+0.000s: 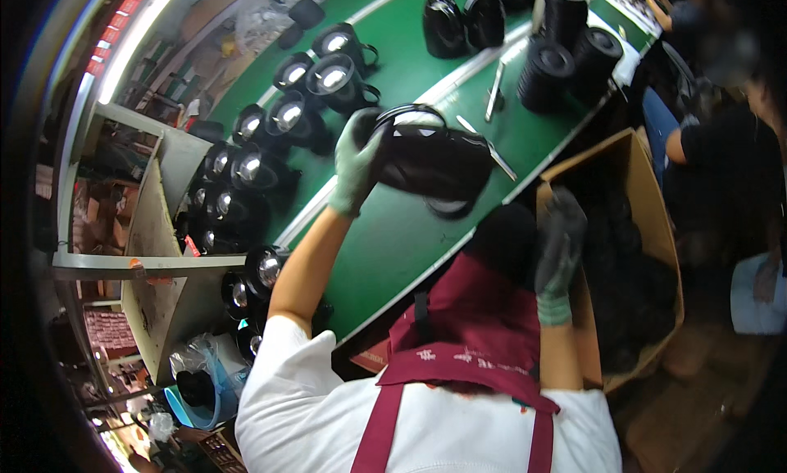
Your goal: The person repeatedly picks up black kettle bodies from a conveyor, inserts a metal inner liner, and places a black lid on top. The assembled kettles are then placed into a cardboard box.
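Observation:
My left hand [358, 166], in a pale green glove with dark fingers, is closed on a glossy black jug [438, 157]. The jug is tilted on its side above the green table, with a rounded rim and a shiny, light-coloured part showing near my fingers. To the right, my gloved right hand [561, 243] is raised beside the cardboard box [584, 325]. Its fingers look stretched out, a little blurred, and no held thing shows in it. Many similar black jugs [332, 79] with shiny metal insides and handles stand left of my left hand.
Thin light-coloured strips [496, 92] lie on the green table [385, 252]. Stacked black round parts [548, 71] and more glossy black jugs [443, 24] stand farther back. Dark parts fill the cardboard box. A metal-framed shelf [156, 261] borders the left; other people sit at right.

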Motion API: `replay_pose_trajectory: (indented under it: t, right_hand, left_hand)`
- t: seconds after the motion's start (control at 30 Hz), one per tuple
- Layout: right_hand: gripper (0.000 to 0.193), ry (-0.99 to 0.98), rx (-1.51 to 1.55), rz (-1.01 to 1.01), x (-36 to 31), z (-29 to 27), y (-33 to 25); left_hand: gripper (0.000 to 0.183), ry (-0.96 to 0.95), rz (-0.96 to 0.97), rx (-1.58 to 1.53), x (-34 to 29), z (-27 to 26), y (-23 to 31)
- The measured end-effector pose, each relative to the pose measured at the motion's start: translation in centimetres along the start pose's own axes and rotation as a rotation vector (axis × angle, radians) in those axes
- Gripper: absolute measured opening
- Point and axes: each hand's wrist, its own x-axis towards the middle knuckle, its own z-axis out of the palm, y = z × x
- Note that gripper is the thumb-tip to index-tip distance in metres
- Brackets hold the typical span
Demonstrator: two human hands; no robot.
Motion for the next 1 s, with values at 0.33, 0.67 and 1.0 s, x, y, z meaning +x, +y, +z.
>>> replay_pose_trajectory:
  t: [0.33, 0.67, 1.0]
  right_hand:
    - [0.031, 0.244, 0.112, 0.56, -4.6, -4.6, 3.5]
    - [0.022, 0.065, 0.046, 0.496, -2.8, -2.1, 4.7]
    - [0.073, -0.529, -0.578, -0.243, 1.1, 6.2, -1.8]
  left_hand:
    - [0.028, -0.398, 0.906, 1.301, 26.7, 3.7, -13.4]
    - [0.071, 0.198, 0.1, 1.418, 18.9, -4.3, -9.8]
    - [0.032, -0.672, 0.613, 1.25, 3.2, -12.5, 0.4]
